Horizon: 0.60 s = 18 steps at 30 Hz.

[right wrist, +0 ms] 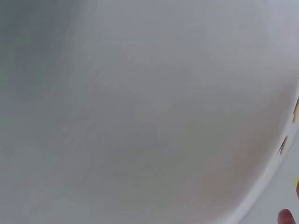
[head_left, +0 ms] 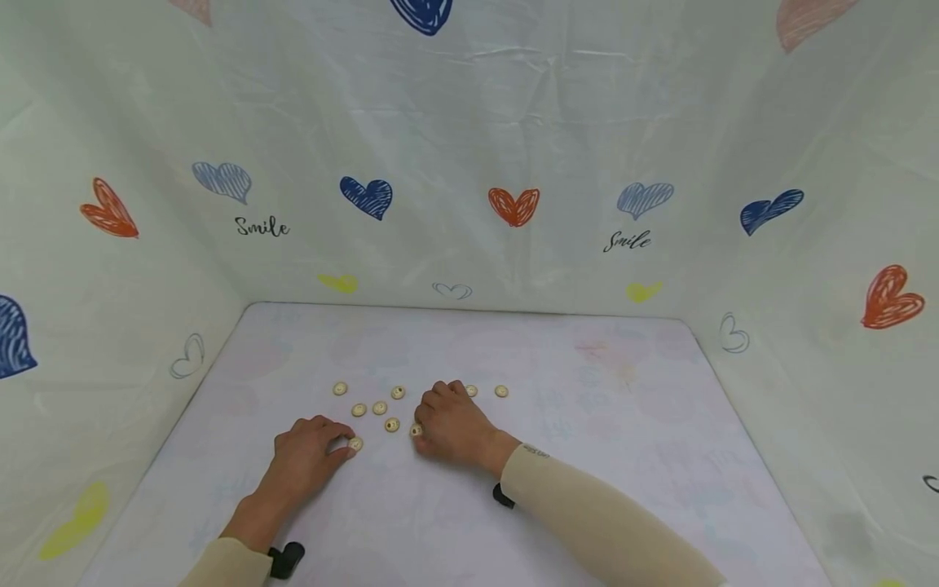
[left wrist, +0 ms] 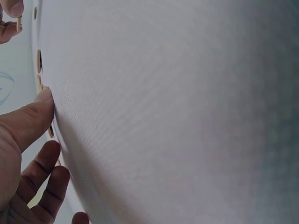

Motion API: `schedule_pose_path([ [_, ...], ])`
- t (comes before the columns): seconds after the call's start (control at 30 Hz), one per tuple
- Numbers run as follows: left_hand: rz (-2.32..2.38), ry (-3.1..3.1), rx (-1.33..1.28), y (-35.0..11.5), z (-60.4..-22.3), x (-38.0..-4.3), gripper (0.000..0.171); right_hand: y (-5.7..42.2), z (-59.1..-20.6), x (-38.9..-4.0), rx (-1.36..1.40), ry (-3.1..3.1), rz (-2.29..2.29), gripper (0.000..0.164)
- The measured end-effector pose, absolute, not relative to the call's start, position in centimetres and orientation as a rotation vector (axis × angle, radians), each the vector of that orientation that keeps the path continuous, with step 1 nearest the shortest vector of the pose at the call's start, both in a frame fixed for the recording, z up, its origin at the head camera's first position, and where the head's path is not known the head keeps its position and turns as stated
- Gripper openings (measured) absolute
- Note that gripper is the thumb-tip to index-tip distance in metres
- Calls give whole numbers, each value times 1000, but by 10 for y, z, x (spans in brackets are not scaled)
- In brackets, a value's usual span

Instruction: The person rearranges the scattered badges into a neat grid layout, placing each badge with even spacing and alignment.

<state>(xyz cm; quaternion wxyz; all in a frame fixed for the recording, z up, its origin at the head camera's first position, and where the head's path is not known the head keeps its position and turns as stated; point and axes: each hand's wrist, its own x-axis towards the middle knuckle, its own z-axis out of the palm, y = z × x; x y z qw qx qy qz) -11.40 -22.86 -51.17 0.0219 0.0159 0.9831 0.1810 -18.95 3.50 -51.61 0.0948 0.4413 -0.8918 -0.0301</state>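
My left hand (head_left: 308,456) rests low over the table, its thumb and index finger pinching a small round pale wooden disc (head_left: 355,443) at its edges. To the right of it, my right hand (head_left: 455,424) pinches another disc (head_left: 416,430) that shows a dark mark. In the left wrist view, that disc (left wrist: 19,24) stands on edge between the right fingers, apart from the table. The left thumb (left wrist: 37,109) is close to the table surface there. Only a fingertip (right wrist: 286,217) of the right hand appears in the right wrist view's lower corner.
Several similar discs lie about the hands, among them a far-left one (head_left: 341,389), a middle one (head_left: 379,408) and one near the right hand (head_left: 392,425). Another disc (head_left: 501,391) lies beyond it. White heart-printed sheeting (head_left: 455,130) walls the white table (head_left: 587,456).
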Motion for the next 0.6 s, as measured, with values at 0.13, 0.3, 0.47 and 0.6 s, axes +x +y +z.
schedule_pose_path([
  [0.13,559,3040,42,-229,-513,-114,25,48,-515,-195,1262,-2663,-78,28],
  [0.3,559,3039,30,-228,-513,-114,25,70,-512,-201,1193,-2709,-2,27],
  [0.47,552,3040,10,-226,-512,-114,25,97,-510,-209,1090,-2751,148,24],
  [0.6,551,3042,7,-224,-511,-113,24,123,-511,-216,1013,-2765,203,22],
])
